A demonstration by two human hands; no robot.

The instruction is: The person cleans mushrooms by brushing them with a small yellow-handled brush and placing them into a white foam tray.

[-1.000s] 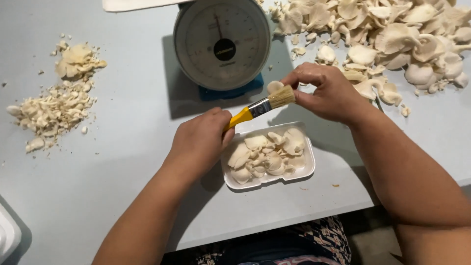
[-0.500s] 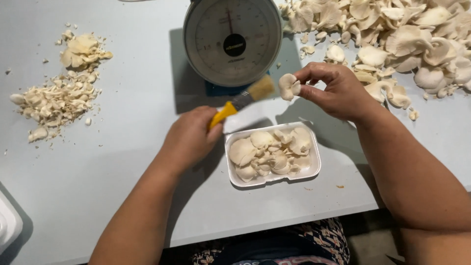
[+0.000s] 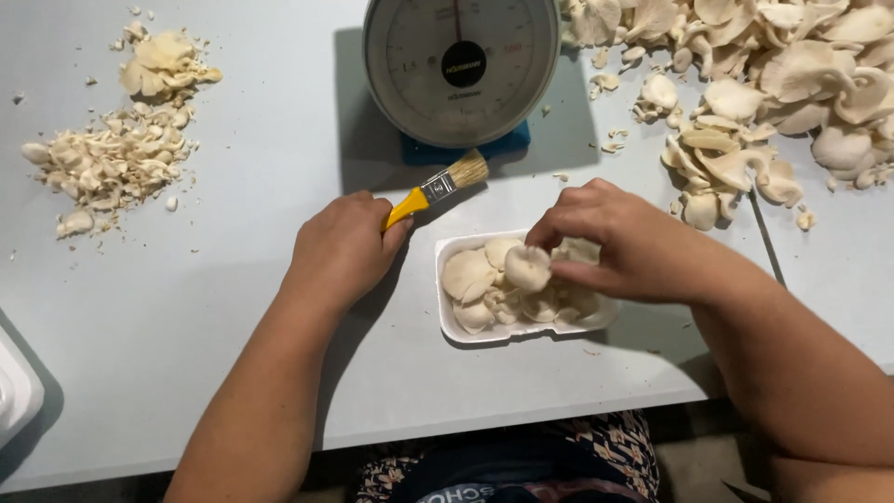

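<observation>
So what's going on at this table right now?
A person is sorting oyster mushrooms. The right hand sets a mushroom into a white foam tray already partly filled, while the left hand grips a yellow-handled brush. A dial scale stands behind, with a mushroom pile at right and trimmings at left.

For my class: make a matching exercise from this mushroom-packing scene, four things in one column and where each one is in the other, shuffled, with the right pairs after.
Things
1. brush
2. mushroom
3. scale
4. trimmings

Places
A. heaped at the table's far left
B. in the left hand
C. behind the white tray
D. in the right hand, over the tray

Pairs: 1-B, 2-D, 3-C, 4-A
</observation>
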